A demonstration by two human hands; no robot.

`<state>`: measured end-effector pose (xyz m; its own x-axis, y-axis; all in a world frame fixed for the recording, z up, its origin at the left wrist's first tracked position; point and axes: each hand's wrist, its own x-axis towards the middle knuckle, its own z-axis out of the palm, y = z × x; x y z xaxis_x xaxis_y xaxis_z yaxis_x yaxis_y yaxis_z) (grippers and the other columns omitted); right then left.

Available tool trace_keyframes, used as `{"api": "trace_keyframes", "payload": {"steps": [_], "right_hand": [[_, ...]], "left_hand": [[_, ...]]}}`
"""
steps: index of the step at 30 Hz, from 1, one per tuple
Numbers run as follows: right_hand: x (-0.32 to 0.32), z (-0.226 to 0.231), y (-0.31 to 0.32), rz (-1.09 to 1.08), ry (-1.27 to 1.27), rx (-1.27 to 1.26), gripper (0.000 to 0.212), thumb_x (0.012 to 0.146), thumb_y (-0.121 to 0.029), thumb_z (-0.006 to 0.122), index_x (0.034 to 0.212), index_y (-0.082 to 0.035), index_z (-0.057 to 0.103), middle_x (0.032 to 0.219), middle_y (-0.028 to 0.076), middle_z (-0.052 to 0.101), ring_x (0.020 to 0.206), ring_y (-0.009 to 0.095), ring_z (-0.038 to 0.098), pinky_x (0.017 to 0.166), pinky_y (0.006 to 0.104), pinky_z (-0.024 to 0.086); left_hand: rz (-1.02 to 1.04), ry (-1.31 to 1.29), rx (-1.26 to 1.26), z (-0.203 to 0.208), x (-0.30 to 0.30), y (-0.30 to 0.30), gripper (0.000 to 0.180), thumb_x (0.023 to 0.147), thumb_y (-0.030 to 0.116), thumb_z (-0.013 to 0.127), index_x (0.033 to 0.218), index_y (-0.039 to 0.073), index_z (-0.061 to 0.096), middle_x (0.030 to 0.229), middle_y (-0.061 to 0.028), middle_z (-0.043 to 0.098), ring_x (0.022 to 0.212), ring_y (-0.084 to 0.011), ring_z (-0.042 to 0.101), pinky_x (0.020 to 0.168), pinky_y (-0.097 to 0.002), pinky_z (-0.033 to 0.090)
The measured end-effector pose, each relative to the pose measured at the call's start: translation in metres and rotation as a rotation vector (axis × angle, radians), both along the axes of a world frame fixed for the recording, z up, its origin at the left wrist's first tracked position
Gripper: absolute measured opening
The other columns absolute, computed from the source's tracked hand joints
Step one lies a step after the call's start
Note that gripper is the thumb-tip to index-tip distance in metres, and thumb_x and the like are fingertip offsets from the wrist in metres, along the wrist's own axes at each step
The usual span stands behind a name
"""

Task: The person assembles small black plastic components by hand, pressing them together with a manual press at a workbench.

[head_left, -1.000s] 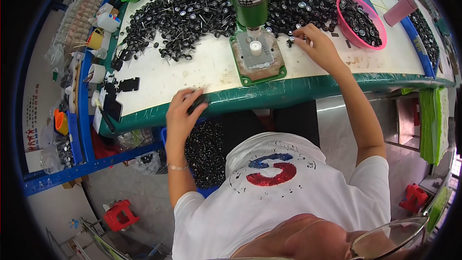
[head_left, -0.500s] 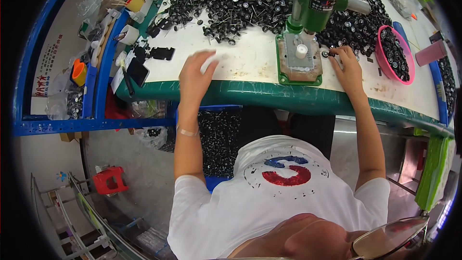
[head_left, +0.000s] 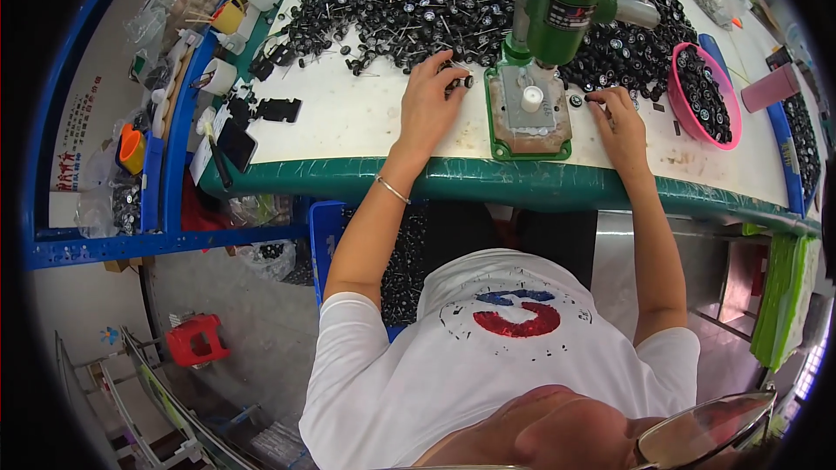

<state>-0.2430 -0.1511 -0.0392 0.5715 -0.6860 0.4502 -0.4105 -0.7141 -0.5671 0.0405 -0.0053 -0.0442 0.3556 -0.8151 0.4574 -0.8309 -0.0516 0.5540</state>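
Left of the press, at the near edge of the wheel pile [head_left: 409,0], my left hand [head_left: 427,104] is closed on a small black wheel [head_left: 468,82]; whether it has an axle is hidden by the fingers. My right hand [head_left: 623,130] rests on the table right of the press, its thumb and index finger closed at a small black wheel [head_left: 590,98]. Just left of those fingertips another wheel [head_left: 576,101] lies flat on the white tabletop. Between my hands stands a green hand press [head_left: 557,13] with a white round peg [head_left: 531,98] on its base plate [head_left: 527,135].
A pink basin [head_left: 738,126] of black wheels stands at the right, with a pink cylinder [head_left: 771,89] beyond it. On the left lie a phone [head_left: 236,143] and black plastic parts [head_left: 279,110]. A green padded edge [head_left: 348,176] borders the table; a blue bin [head_left: 324,239] sits below.
My left hand has moved right and forward from above the bare tabletop to the pile's edge and closed on a wheel. My right hand stays beside the press.
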Motion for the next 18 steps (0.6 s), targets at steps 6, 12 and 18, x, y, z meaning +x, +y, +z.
{"api": "trace_keyframes", "payload": {"steps": [6, 12, 18], "right_hand": [[0.0, 0.001, -0.003, 0.013, -0.101, 0.016, 0.013, 0.091, -0.01, 0.065, 0.103, -0.004, 0.066, 0.102, 0.008, 0.063, 0.078, 0.018, 0.063, 0.067, 0.0287, 0.05], [0.021, 0.017, 0.006, 0.131, -0.257, 0.237, 0.015, 0.096, -0.008, 0.06, 0.108, -0.002, 0.065, 0.101, 0.006, 0.064, 0.086, 0.013, 0.06, 0.076, 0.0247, 0.047], [0.063, 0.037, 0.032, 0.206, -0.236, 0.441, 0.02, 0.095, -0.017, 0.061, 0.104, -0.001, 0.068, 0.091, 0.006, 0.062, 0.08, 0.014, 0.059, 0.073, 0.0276, 0.048]], "left_hand": [[-0.012, -0.075, -0.219, 0.002, 0.011, 0.027, 0.023, 0.078, 0.012, 0.075, 0.101, 0.01, 0.073, 0.112, -0.0052, 0.067, 0.103, -0.025, 0.061, 0.087, -0.0337, 0.048], [0.121, 0.081, -0.039, 0.002, -0.005, 0.022, 0.022, 0.078, 0.017, 0.077, 0.097, 0.007, 0.073, 0.085, -0.0054, 0.065, 0.082, -0.0224, 0.06, 0.075, -0.035, 0.05], [0.161, 0.411, 0.092, 0.003, -0.001, 0.019, 0.018, 0.079, 0.015, 0.077, 0.091, 0.003, 0.072, 0.085, -0.0047, 0.067, 0.074, -0.0138, 0.059, 0.071, -0.0278, 0.048]]}}
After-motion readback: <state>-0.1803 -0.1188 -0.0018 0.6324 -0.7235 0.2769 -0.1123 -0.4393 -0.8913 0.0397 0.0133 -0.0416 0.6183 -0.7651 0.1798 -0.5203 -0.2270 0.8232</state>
